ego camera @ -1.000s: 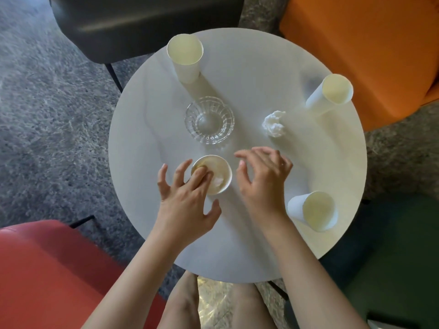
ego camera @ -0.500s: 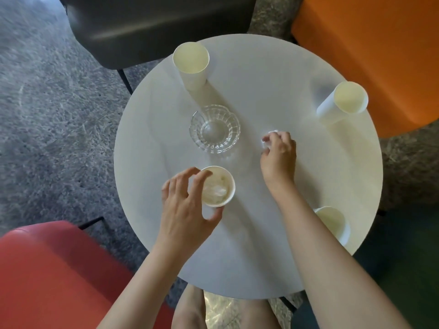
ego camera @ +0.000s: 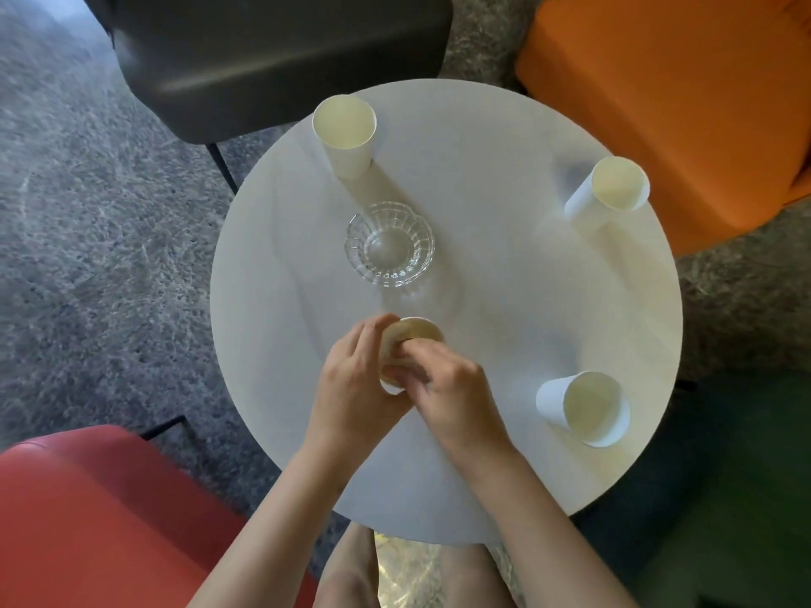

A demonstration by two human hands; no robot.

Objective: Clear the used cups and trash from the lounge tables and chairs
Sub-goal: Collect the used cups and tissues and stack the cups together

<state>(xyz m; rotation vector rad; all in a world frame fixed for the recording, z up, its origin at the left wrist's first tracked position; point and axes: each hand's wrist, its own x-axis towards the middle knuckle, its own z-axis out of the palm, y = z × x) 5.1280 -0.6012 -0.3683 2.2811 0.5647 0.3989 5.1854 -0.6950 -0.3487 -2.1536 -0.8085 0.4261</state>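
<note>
A round white table (ego camera: 504,309) holds several white paper cups. My left hand (ego camera: 355,388) grips the side of one cup (ego camera: 417,332) near the table's front middle. My right hand (ego camera: 452,388) is bunched over that cup's mouth, fingertips inside the rim. The crumpled white tissue is gone from the tabletop and hidden under my right fingers. Three more cups stand apart from my hands: one at the back (ego camera: 344,133), one at the right edge (ego camera: 614,190), one at the front right (ego camera: 588,408).
A ribbed glass bowl (ego camera: 389,243) sits mid-table just beyond the held cup. Chairs ring the table: black (ego camera: 272,50) behind, orange (ego camera: 680,94) at right, red (ego camera: 87,520) at front left, dark green (ego camera: 724,498) at front right. Grey carpet lies at left.
My right hand closed on the crumpled tissue mid-table, then carried it back to the cup. My left hand closed around that cup.
</note>
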